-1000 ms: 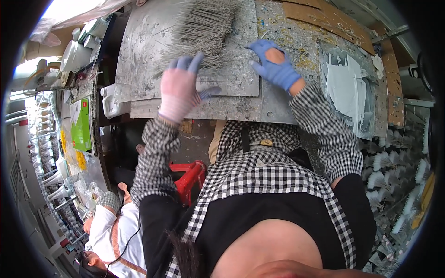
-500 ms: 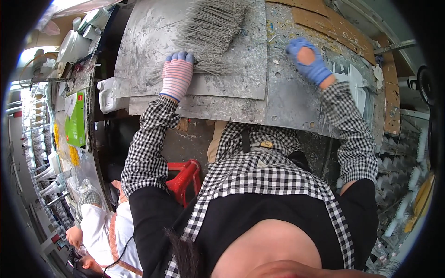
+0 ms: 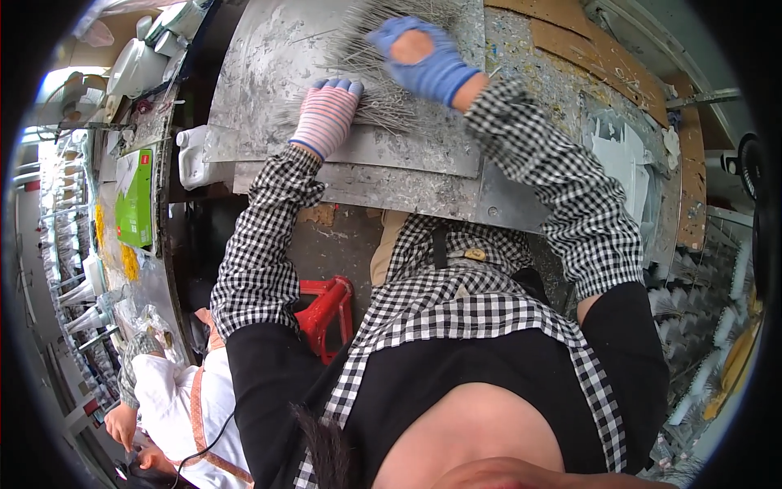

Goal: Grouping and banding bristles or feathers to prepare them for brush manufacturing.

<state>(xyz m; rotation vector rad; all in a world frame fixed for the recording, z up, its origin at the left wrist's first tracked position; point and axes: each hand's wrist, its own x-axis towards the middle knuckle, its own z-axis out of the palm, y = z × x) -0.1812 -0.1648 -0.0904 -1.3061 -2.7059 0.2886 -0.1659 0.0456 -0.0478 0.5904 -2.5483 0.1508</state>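
My left hand (image 3: 327, 116), in a white glove with red stripes and blue fingertips, rests on the near side of the grey work sheet (image 3: 269, 65). Its fingers are bent together over some thin metal wires (image 3: 383, 110), whose ends stick out to either side. My right hand (image 3: 428, 61), in a blue glove with an opening that bares some skin, is over the large wire pile (image 3: 350, 45) farther back. Its fingers curl inward, and what they hold, if anything, is hidden.
Brown cardboard (image 3: 586, 61) lines the table's far right side. A white jug (image 3: 194, 155) stands left of the table, beside a side bench with a green box (image 3: 134, 196). A red stool (image 3: 326, 314) is below. Another person (image 3: 175, 399) works at lower left.
My right hand has swung left from the bare right part of the table to the wire pile. My left hand stays over its wires, while the whole view has shifted slightly.
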